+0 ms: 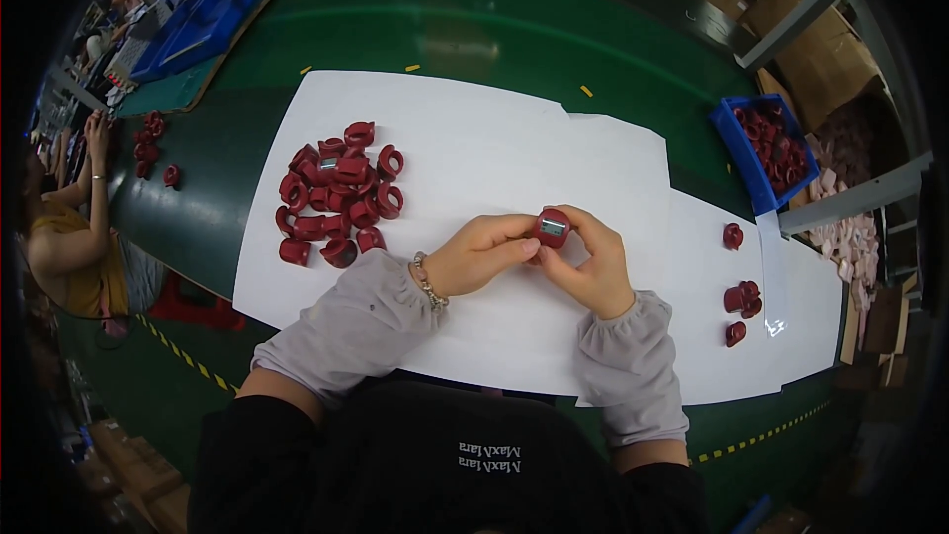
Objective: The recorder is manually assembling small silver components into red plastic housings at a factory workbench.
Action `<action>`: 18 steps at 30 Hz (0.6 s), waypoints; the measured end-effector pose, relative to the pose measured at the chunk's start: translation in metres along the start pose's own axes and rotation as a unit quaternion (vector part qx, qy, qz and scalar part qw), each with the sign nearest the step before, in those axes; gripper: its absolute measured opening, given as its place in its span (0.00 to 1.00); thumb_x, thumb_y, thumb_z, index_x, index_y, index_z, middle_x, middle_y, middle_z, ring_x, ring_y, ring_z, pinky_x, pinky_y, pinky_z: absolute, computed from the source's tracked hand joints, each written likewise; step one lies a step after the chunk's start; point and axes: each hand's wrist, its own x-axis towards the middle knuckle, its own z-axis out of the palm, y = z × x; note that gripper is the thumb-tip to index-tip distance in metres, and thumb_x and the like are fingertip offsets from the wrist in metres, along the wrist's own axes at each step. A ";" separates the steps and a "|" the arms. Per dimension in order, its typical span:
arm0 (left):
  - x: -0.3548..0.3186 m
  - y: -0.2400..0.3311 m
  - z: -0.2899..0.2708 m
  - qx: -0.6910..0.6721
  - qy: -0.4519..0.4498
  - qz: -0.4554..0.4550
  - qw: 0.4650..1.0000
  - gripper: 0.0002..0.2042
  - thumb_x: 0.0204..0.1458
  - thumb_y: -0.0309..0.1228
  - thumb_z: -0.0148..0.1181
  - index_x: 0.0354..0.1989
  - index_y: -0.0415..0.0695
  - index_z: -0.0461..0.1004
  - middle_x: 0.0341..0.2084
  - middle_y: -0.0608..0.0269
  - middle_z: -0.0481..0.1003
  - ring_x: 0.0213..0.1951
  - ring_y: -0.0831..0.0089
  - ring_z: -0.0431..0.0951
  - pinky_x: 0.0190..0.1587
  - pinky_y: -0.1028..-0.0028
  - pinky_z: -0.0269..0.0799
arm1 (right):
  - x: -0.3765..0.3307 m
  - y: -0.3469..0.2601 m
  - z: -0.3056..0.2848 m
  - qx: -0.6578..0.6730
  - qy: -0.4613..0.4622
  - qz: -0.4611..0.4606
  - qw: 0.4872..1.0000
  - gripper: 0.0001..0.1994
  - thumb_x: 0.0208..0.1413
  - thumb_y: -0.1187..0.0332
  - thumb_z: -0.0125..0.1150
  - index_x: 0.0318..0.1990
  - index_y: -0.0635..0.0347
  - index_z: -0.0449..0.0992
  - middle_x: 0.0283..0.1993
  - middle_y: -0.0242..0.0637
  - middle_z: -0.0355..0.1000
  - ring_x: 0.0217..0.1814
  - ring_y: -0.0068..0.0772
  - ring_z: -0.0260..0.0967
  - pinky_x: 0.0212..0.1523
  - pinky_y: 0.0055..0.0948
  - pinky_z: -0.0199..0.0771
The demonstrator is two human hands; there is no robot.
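Note:
Over the white sheet, a dark red ring-shaped piece with a small grey window on its face is held up between both my hands. My left hand pinches it from the left with thumb and fingertips. From the right, the fingers and thumb of my right hand close on the same piece. To the left of my hands lies a loose heap of similar dark red pieces, and one of them shows a grey window on top. What the fingertips cover on the held piece is hidden.
Several more red pieces lie at the sheet's right end. Behind them stands a blue bin full of red pieces, beside pale pink parts. At far left, a co-worker's raised hands are near other red pieces.

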 end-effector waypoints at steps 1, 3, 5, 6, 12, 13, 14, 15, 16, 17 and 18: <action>0.000 -0.001 -0.001 0.000 -0.002 -0.002 1.000 0.17 0.60 0.30 0.45 0.53 0.33 0.66 0.47 0.56 0.71 0.51 0.71 0.69 0.55 0.72 0.63 | 0.001 -0.001 0.000 0.002 -0.002 0.000 1.000 0.21 0.39 0.74 0.65 0.46 0.62 0.73 0.36 0.38 0.75 0.35 0.35 0.72 0.38 0.29 0.72; 0.000 0.000 0.000 0.001 -0.006 -0.004 1.000 0.17 0.59 0.29 0.46 0.54 0.33 0.65 0.48 0.56 0.71 0.51 0.71 0.69 0.56 0.71 0.63 | 0.000 -0.002 -0.002 0.001 -0.013 0.008 1.000 0.22 0.39 0.74 0.65 0.47 0.63 0.72 0.38 0.40 0.74 0.36 0.35 0.72 0.39 0.29 0.72; 0.000 0.002 0.004 -0.010 0.011 0.004 1.000 0.16 0.58 0.26 0.48 0.54 0.33 0.64 0.48 0.56 0.70 0.49 0.72 0.71 0.54 0.73 0.65 | 0.000 -0.004 -0.004 -0.001 -0.025 0.016 1.000 0.23 0.40 0.75 0.64 0.49 0.63 0.71 0.39 0.41 0.74 0.38 0.34 0.72 0.41 0.29 0.72; 0.001 0.004 0.005 -0.010 0.011 0.004 1.000 0.16 0.58 0.26 0.48 0.54 0.33 0.64 0.48 0.56 0.70 0.49 0.72 0.71 0.54 0.73 0.65 | 0.001 -0.004 -0.006 0.032 -0.036 0.016 0.999 0.26 0.41 0.76 0.62 0.52 0.64 0.68 0.41 0.41 0.73 0.39 0.33 0.72 0.43 0.29 0.71; 0.001 0.005 0.005 0.019 0.044 -0.012 0.999 0.15 0.58 0.24 0.49 0.54 0.33 0.65 0.46 0.58 0.71 0.46 0.76 0.72 0.48 0.75 0.70 | 0.002 -0.004 -0.013 0.130 -0.063 0.058 0.988 0.30 0.45 0.76 0.52 0.61 0.66 0.59 0.50 0.44 0.69 0.50 0.34 0.67 0.55 0.34 0.64; 0.001 0.008 0.003 0.051 0.035 -0.021 0.998 0.16 0.58 0.24 0.49 0.54 0.33 0.64 0.45 0.58 0.71 0.46 0.76 0.72 0.48 0.75 0.70 | 0.001 -0.003 -0.014 0.137 -0.054 0.051 0.988 0.31 0.46 0.76 0.51 0.62 0.67 0.58 0.50 0.43 0.68 0.51 0.34 0.66 0.55 0.34 0.64; 0.000 0.010 0.002 0.083 0.028 -0.031 0.996 0.16 0.58 0.24 0.49 0.54 0.33 0.64 0.45 0.59 0.71 0.46 0.76 0.72 0.48 0.75 0.71 | 0.002 -0.003 -0.014 0.137 -0.054 0.051 0.988 0.31 0.46 0.76 0.51 0.62 0.67 0.58 0.50 0.43 0.68 0.51 0.34 0.66 0.55 0.34 0.64; -0.001 0.009 0.002 0.083 0.028 -0.032 0.996 0.16 0.58 0.24 0.49 0.54 0.33 0.64 0.45 0.59 0.71 0.46 0.76 0.72 0.48 0.75 0.71 | 0.002 -0.003 -0.014 0.139 -0.054 0.054 0.987 0.30 0.46 0.75 0.51 0.62 0.67 0.58 0.50 0.43 0.69 0.50 0.34 0.66 0.55 0.34 0.64; -0.001 0.008 0.002 0.073 0.031 -0.016 0.997 0.16 0.58 0.24 0.49 0.54 0.33 0.64 0.45 0.59 0.71 0.45 0.76 0.72 0.48 0.75 0.71 | 0.002 -0.003 -0.014 0.142 -0.054 0.058 0.987 0.30 0.46 0.75 0.50 0.62 0.67 0.58 0.49 0.43 0.69 0.50 0.34 0.66 0.54 0.34 0.64; -0.001 0.006 0.003 0.064 0.035 -0.001 0.997 0.16 0.58 0.25 0.49 0.54 0.33 0.64 0.44 0.59 0.72 0.44 0.76 0.73 0.48 0.75 0.71 | 0.002 -0.002 -0.014 0.142 -0.055 0.058 0.987 0.30 0.46 0.75 0.50 0.62 0.67 0.58 0.49 0.43 0.69 0.50 0.34 0.66 0.54 0.34 0.64; 0.000 0.005 0.004 0.064 0.035 -0.001 0.997 0.16 0.58 0.25 0.49 0.54 0.33 0.64 0.44 0.59 0.72 0.44 0.76 0.73 0.48 0.75 0.71 | 0.001 -0.001 -0.013 0.136 -0.063 0.061 0.987 0.30 0.46 0.75 0.51 0.62 0.67 0.58 0.50 0.43 0.69 0.50 0.34 0.66 0.54 0.34 0.64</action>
